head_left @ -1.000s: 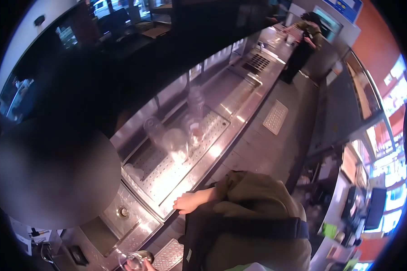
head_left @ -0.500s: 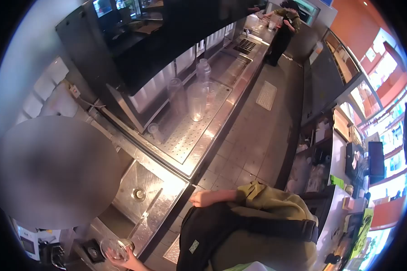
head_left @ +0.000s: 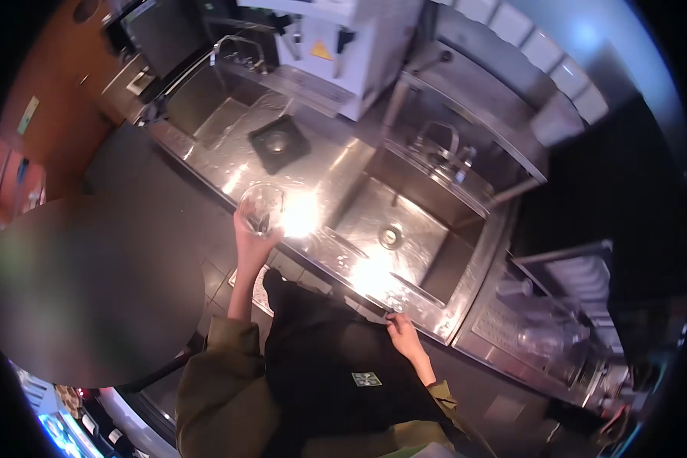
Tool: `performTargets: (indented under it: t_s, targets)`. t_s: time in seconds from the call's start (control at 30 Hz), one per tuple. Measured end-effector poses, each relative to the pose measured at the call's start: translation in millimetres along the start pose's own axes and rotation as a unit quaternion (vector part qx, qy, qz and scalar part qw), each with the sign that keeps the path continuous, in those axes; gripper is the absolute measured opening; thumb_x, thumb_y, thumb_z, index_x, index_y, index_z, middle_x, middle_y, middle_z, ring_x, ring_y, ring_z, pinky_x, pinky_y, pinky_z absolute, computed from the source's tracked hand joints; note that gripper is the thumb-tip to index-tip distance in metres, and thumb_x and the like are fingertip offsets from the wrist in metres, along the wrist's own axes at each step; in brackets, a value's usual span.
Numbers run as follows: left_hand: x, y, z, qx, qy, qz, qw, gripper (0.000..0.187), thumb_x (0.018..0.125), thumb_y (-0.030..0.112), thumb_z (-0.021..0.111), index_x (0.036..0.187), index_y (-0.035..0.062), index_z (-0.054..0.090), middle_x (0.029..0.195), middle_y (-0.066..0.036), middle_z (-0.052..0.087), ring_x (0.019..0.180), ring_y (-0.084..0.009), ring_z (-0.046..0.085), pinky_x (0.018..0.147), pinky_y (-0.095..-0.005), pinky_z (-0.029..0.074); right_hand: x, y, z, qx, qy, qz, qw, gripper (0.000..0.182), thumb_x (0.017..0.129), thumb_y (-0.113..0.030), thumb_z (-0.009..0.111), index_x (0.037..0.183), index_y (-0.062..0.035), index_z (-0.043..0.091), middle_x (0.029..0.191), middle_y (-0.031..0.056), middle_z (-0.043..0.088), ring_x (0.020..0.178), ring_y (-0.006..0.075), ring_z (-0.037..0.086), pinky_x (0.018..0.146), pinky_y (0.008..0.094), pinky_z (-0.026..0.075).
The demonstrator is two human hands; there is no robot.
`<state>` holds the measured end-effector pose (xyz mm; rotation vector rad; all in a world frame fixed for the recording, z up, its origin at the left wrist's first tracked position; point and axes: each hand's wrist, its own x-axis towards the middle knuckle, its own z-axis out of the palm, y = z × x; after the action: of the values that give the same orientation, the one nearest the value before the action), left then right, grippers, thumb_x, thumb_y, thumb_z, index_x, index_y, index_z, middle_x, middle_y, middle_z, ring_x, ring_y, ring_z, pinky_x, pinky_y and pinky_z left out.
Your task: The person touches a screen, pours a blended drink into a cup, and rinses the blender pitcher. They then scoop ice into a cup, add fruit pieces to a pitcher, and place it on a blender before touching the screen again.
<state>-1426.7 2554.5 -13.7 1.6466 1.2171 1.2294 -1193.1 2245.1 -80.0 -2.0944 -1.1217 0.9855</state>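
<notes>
A clear see-through cup is in my left hand, fingers wrapped round its side, over the front edge of the steel counter. Just beyond it, a black square pad with a round metal centre sits on the counter. My right hand is at the counter's front edge, below the sink, with its fingers curled. A small dark bit shows by those fingertips; whether they hold it I cannot make out.
A tap stands behind the sink, and another tap at the far left. A white machine with a yellow warning sign is at the back. Large clear containers rest on the perforated drain tray at right.
My view has swung left, bringing the sink and white machine to the middle. The cup remains in my left hand, and my right hand stays low by the counter edge.
</notes>
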Motion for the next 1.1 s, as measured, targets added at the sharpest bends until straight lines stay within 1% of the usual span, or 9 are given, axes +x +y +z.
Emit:
performTargets:
  t_s: [0.17,0.37,0.6,0.63,0.67,0.73,0.8,0.97,1.1]
  targets:
    - [112,-97,-37,-0.016,0.025,-0.036,0.999,0.089,0.056,0.016,0.08,0.126,-0.0029,0.029,0.116,-0.017,0.042,0.105,-0.0242,0.048,0.089,-0.0329,0.041,79,-77,70,-0.001,0.016,-0.015,1.0,0.022,0.084,-0.011,0.053,0.104,-0.0014,0.052,0.096,0.0152,0.049,0.078,0.0257,0.055,0.067,0.0321,0.045]
    - [205,-207,-46,-0.05,-0.159,-0.095,0.981,0.091,0.058,0.02,0.079,0.127,0.0004,0.023,0.114,-0.016,0.046,0.103,-0.0239,0.049,0.088,-0.0338,0.042,168,-181,188,0.045,0.041,-0.019,0.998,0.027,0.082,-0.012,0.055,0.106,-0.0016,0.05,0.099,0.018,0.047,0.08,0.0298,0.054,0.073,0.0367,0.044]
    - [282,-180,-26,-0.206,-0.368,-0.138,0.896,0.095,0.054,0.013,0.081,0.128,-0.0013,0.022,0.12,-0.015,0.038,0.115,-0.0235,0.039,0.097,-0.0338,0.034,218,-302,184,0.107,0.164,0.045,0.98,0.024,0.086,-0.008,0.049,0.11,-0.005,0.05,0.104,0.0098,0.048,0.086,0.0161,0.054,0.066,0.0261,0.044]
    - [302,-140,-38,-0.253,-0.331,-0.024,0.909,0.058,0.062,0.011,0.073,0.113,0.0044,0.047,0.105,-0.009,0.052,0.102,-0.0222,0.049,0.095,-0.0357,0.035,227,-307,176,0.105,0.169,0.04,0.979,0.024,0.086,-0.008,0.049,0.11,-0.005,0.05,0.104,0.0098,0.048,0.086,0.0161,0.054,0.066,0.0261,0.044]
    - [316,-145,-42,-0.254,-0.331,-0.019,0.909,0.058,0.062,0.011,0.073,0.113,0.0044,0.047,0.105,-0.009,0.052,0.102,-0.0222,0.049,0.095,-0.0357,0.035,234,-312,169,0.077,0.206,0.043,0.975,0.024,0.085,-0.007,0.049,0.108,-0.0027,0.05,0.102,0.0117,0.049,0.084,0.0185,0.055,0.068,0.0278,0.044]
    - [340,-156,-62,0.113,-0.423,0.164,0.884,0.06,0.065,0.01,0.067,0.119,0.0021,0.043,0.117,-0.015,0.048,0.117,-0.029,0.04,0.103,-0.0387,0.026,244,-330,159,0.048,0.237,0.044,0.969,0.023,0.084,-0.006,0.049,0.106,-0.0005,0.05,0.101,0.0135,0.05,0.083,0.021,0.056,0.071,0.0295,0.045]
    - [412,-153,-67,-0.08,-0.428,-0.027,0.9,0.074,0.067,0.008,0.062,0.132,-0.0002,0.029,0.137,-0.021,0.027,0.132,-0.0324,0.016,0.107,-0.0398,0.017,269,-359,140,0.073,0.3,-0.005,0.951,0.021,0.084,-0.005,0.048,0.104,0.0003,0.051,0.097,0.0126,0.052,0.081,0.0193,0.056,0.071,0.0284,0.044]
    - [706,-41,-122,0.123,-0.042,0.429,0.894,0.073,0.064,-0.002,0.061,0.129,-0.0039,0.028,0.13,-0.022,0.036,0.123,-0.0336,0.034,0.101,-0.0368,0.029,341,-491,100,0.063,0.271,-0.146,0.949,0.019,0.083,-0.003,0.048,0.102,0.0012,0.052,0.095,0.0125,0.053,0.08,0.0193,0.056,0.072,0.0279,0.044]
    - [859,1,-115,0.328,0.085,0.508,0.792,0.081,0.063,0.0,0.06,0.136,0.0137,0.026,0.139,-0.012,0.029,0.128,-0.0315,0.027,0.096,-0.0565,0.027,425,-606,98,0.024,0.188,-0.279,0.941,0.022,0.079,0.0,0.049,0.101,0.0018,0.052,0.096,0.0134,0.052,0.084,0.0223,0.055,0.077,0.0298,0.043]
